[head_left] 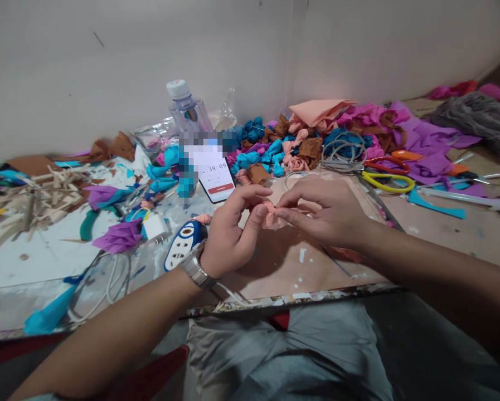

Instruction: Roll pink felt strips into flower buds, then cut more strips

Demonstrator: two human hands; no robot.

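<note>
Between my two hands, above the table's front part, is a small crumpled piece of peach crepe paper. My left hand, with a metal watch on its wrist, pinches the paper from the left between thumb and fingers. From the right, my right hand grips the same piece with thumb and forefinger. Part of the paper is hidden behind the fingers. Just left of my left hand lies a blue and white power strip. Behind the hands a phone shows a running timer.
Twisted crepe paper pieces are heaped along the wall near a plastic bottle. Yellow-handled scissors and a wire coil lie at right. Wooden sticks, a white charger and a purple paper flower are at left.
</note>
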